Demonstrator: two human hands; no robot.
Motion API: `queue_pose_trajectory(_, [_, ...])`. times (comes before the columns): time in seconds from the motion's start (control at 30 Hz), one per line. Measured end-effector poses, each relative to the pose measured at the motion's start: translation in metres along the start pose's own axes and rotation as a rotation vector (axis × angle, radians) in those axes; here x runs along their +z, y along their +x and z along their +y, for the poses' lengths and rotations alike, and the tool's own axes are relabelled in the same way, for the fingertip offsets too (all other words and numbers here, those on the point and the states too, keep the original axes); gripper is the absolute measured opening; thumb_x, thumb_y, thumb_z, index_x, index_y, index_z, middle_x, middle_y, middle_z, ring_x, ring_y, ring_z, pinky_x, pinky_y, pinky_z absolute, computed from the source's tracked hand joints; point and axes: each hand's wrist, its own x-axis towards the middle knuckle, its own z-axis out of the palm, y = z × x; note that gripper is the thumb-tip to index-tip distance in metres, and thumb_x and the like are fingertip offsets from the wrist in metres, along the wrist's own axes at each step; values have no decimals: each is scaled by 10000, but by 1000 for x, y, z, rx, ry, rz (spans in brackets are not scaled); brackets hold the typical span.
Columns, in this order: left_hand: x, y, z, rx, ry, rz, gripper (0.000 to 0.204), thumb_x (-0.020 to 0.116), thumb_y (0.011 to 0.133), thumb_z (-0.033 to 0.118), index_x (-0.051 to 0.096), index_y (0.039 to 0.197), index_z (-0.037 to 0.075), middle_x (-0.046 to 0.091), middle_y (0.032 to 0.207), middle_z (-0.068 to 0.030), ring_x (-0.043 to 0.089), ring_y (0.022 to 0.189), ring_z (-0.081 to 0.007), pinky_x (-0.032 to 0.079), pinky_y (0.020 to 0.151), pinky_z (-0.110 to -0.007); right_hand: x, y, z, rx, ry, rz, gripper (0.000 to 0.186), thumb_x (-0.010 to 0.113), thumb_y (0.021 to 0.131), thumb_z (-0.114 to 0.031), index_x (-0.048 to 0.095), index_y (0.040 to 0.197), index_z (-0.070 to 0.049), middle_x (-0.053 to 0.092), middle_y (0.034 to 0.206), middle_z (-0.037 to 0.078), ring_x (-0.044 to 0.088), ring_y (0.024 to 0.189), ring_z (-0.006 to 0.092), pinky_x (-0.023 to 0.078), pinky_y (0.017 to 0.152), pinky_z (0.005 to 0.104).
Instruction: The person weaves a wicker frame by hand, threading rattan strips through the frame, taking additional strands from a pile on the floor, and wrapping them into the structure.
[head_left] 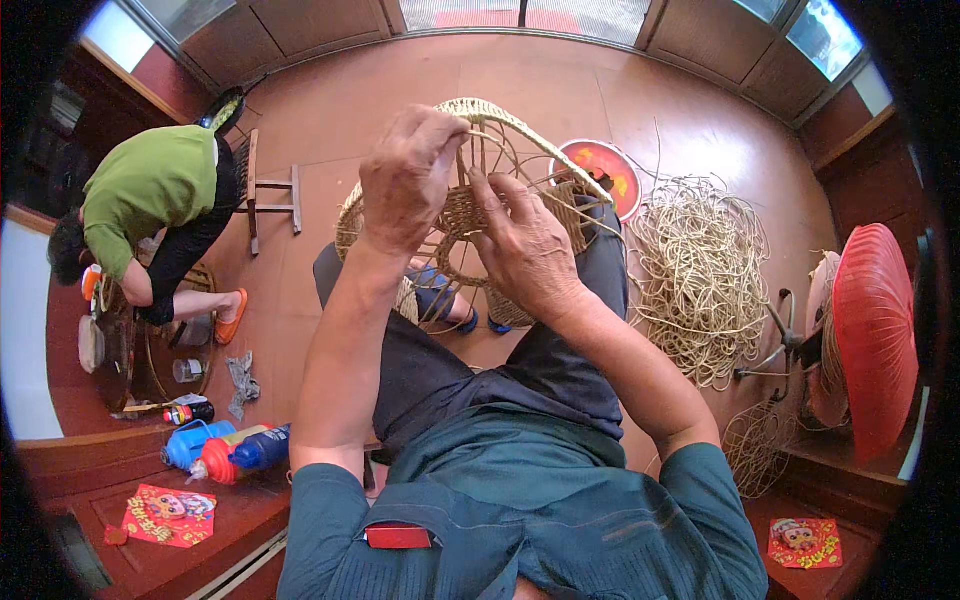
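Basket (462, 210) between left hand (408, 182), pinching strand (480, 132), and right hand (532, 248), half-curled, grip unclear.

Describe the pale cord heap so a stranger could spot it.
On the reddish-brown floor, look right of the bare right hand. There sprawls the straw-coloured heap of tangled cord, larger and denser than the sparse tan tangle lower down.

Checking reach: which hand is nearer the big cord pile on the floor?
Right. The right hand, at the woven frame, is left of the cord pile; the left hand, also at the frame, is farther left.
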Motion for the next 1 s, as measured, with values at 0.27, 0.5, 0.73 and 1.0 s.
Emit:
queue_pose_trajectory(0.27, [11,-8,14,29,302,-151,107,730,1001,147,715,1103,173,708,945,-44,744,885,-260,611,728,-385,0,2,-1,51,6,-61,666,703,893,-118,526,1530,-40,555,1357,180,641,1104,357,567,937,450])
queue_pose_trajectory(0.5, [15,-19,25,-233,165,-245,139,698,1031,162,673,1167,147,737,1032,-125,765,957,-326,619,786,-468,0,4,2,32,84,-20,607,705,893,-86,547,1478,-51,564,1327,175,632,1198,389,552,1017,473])
queue_pose_trajectory(0.73, [-9,-31,20,-212,-115,-153,276,670,1011,58,657,1273,142,718,980,-145,752,889,-359,591,777,-489,-3,3,1,38,122,-24,615,744,879,-90,576,1471,-86,574,1346,177,617,1247,389,548,1036,470])
queue_pose_trajectory(1.0, [-81,-78,-28,-529,265,-11,442,616,905,-18,634,1314,150,699,900,-152,725,808,-317,561,712,-473,2,26,-11,-35,114,178,330,733,925,-103,726,1255,-110,658,1113,99,668,977,315,570,867,431])
